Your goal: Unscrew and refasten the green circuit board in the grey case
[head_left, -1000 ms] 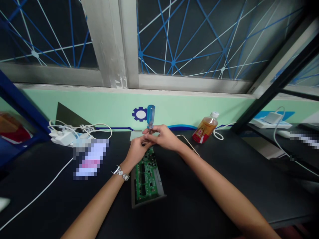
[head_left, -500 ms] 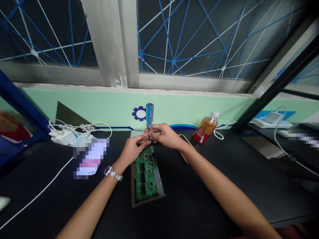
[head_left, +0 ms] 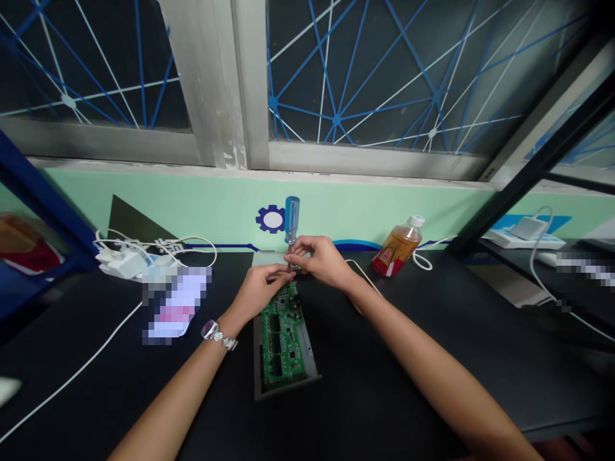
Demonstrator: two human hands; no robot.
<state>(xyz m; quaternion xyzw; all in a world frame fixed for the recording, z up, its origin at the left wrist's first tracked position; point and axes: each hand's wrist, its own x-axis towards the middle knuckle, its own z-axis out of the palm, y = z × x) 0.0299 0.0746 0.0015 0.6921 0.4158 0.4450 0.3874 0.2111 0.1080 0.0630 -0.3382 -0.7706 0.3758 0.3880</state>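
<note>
A screwdriver [head_left: 292, 218] with a clear blue handle stands nearly upright over the far end of a green circuit board [head_left: 287, 339]. The board lies in a grey metal casing [head_left: 310, 349] on the black table. My right hand [head_left: 321, 261] pinches the screwdriver's metal shaft just below the handle. Lower down, my left hand [head_left: 262, 289] has its thumb and fingers pressed together beside the shaft's lower end, at the board's far edge. Whatever those fingertips hold is too small to make out, and they hide the screwdriver's tip.
A phone [head_left: 180, 304] with a blurred screen lies left of the board on the black table [head_left: 408, 384], near a white power strip with cables [head_left: 125, 262]. An orange drink bottle [head_left: 396, 246] stands to the right by the green wall. Dark shelf posts rise at both sides.
The screwdriver has shifted slightly to the right and stands a little more tilted. My right hand's fingers have moved slightly around the shaft, and my left fingertips have moved slightly right.
</note>
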